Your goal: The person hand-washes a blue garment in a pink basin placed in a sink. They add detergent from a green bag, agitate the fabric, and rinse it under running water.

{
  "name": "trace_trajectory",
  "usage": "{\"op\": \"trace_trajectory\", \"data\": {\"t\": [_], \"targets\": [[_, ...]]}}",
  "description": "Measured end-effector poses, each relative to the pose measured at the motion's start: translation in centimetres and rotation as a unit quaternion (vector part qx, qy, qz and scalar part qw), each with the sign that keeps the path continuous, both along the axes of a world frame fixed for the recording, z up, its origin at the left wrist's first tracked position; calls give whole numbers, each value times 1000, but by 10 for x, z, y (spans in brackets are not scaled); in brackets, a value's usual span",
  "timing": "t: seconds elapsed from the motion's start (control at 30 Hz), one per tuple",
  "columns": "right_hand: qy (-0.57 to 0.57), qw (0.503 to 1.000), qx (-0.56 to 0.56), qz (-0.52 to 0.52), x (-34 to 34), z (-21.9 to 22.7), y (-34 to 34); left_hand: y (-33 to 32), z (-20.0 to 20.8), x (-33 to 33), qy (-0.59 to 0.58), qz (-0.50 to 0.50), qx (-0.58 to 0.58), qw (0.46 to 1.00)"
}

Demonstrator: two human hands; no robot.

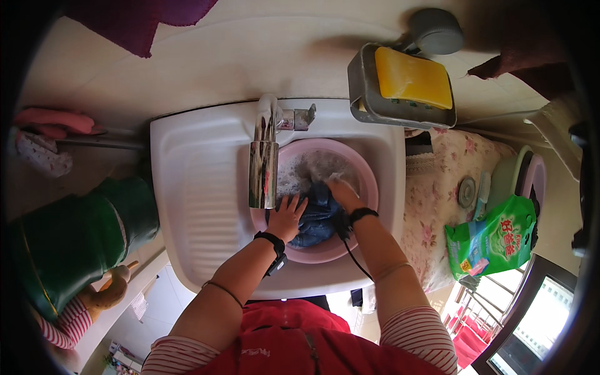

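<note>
A pink basin (365, 159) of sudsy water stands in a white sink with a ribbed washboard side (209, 206). In it lies a wet, dark blue cloth (315, 219), bunched up, possibly a garment. My left hand (287, 219) rests on the cloth's left edge with its fingers spread. At the cloth's upper right, my right hand (342, 194) closes on it at the suds; its fingertips are partly hidden. Both wrists wear dark bands, and a thin black cord hangs from the right side. The chrome faucet (264, 172) reaches over the basin's left rim.
A yellow soap bar (412, 78) sits in a grey wall holder (400, 115) at upper right. On the right, a green detergent bag (494, 237) lies on a flowered cloth (431, 187) beside stacked basins (531, 169). A dark green covered bulky object (81, 231) stands left.
</note>
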State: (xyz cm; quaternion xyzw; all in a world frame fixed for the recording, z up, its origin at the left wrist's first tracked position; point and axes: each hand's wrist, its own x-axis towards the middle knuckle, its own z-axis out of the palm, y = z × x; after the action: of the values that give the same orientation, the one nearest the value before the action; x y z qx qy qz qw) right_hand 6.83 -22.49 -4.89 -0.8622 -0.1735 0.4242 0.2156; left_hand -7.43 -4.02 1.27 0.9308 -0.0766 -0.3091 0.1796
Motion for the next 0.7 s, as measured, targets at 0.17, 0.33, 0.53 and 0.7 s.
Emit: {"op": "trace_trajectory", "data": {"t": [0.17,0.33,0.53,0.7], "targets": [[-164,984,70,-21,-101,47,-6,2,1,11,88,-53,21,994],[-171,981,-15,-88,-65,22,45,4,-4,18,95,-32,11,995],[44,967,104,-227,-16,8,-4,-3,5,-3,-22,18,35,999],[-147,982,97,-71,-86,60,-15,-6,-2,-4,-26,-21,38,999]]}}
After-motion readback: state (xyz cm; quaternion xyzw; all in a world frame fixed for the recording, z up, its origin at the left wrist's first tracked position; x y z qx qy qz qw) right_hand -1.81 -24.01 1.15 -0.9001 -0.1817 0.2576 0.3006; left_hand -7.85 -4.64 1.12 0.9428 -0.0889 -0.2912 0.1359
